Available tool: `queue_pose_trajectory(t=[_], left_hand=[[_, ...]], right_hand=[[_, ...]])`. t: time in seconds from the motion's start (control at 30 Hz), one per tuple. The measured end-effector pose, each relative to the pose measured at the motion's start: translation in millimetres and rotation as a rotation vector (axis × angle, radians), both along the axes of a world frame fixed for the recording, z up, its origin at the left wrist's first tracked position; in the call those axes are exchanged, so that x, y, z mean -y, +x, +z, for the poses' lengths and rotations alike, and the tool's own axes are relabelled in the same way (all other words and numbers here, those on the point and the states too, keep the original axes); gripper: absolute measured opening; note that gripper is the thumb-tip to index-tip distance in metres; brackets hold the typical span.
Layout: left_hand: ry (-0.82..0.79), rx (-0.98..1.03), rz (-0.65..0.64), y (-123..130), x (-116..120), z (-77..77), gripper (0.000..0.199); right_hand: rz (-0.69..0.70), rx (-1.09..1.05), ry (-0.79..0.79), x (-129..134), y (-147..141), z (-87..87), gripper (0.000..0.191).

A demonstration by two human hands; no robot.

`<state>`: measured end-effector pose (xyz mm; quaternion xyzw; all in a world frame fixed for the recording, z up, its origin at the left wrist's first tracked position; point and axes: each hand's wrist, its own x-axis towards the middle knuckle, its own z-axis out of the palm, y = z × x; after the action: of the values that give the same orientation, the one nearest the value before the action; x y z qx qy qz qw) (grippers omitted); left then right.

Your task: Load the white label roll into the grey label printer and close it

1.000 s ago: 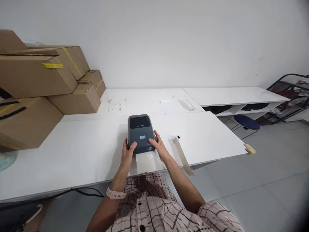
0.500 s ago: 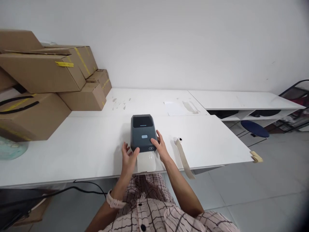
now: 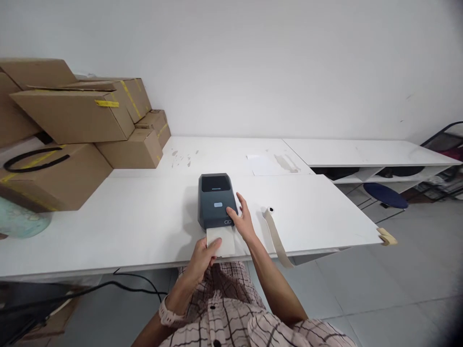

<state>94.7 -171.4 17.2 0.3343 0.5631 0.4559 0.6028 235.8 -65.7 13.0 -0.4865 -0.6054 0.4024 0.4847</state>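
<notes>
A dark grey-blue label printer [image 3: 216,200] stands on the white table [image 3: 144,217] near its front edge. A pale label strip [image 3: 225,240] comes out of its front side. My left hand [image 3: 203,255] pinches the strip's left part, thumb on top. My right hand [image 3: 241,219] has its fingers apart, thumb on the printer's front right corner and the other fingers along its right side. Right of that hand lies a small roll [image 3: 270,210] with a long beige strip [image 3: 278,239] hanging over the table edge.
Stacked cardboard boxes [image 3: 77,115] fill the table's left end, beside a translucent greenish object [image 3: 23,219]. A white sheet [image 3: 260,165] lies behind the printer. At the right are a blue stool [image 3: 385,194] and a lower shelf. A black cable [image 3: 119,284] runs below the table.
My left hand has moved from the printer's front left corner down to the label strip and closed on it. My right hand stays at the printer. The view has shifted slightly.
</notes>
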Motion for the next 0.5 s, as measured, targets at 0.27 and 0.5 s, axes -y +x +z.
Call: queue_pose_trajectory(t=[0.27, 0.5], left_hand=[[0.162, -0.392, 0.147, -33, 5, -28.7, 0.042], [0.309, -0.414, 0.3, -32, -22, -2.4, 0.065]], right_hand=[[0.214, 0.67, 0.578, 14, -16, 39.5, 0.038], [0.19, 0.644, 0.499, 26, -23, 32.3, 0.038]])
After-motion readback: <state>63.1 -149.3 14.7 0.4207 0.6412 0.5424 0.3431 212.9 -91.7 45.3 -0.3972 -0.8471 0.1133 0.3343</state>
